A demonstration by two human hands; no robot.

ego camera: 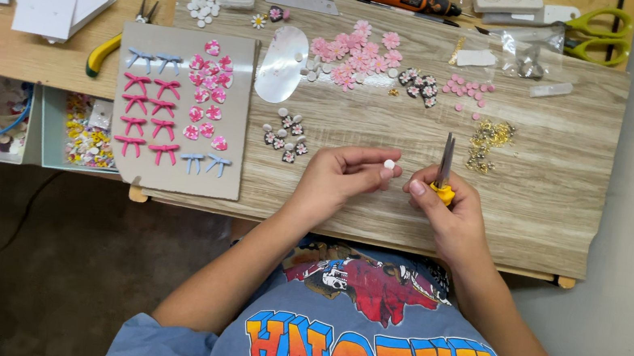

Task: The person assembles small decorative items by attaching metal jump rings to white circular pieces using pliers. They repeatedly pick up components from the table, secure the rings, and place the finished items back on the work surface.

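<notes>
While pinched at left hand (342, 175) fingertips, white bead (389, 164) (tiny), pliers (444, 166) in right hand (447, 211)

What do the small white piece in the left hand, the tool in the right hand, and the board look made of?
White piece: probably matte clay or plastic; too small to tell. Pliers: grey metal tips, yellow plastic-looking handle. Board: pale wood-grain surface, possibly laminate.
</notes>
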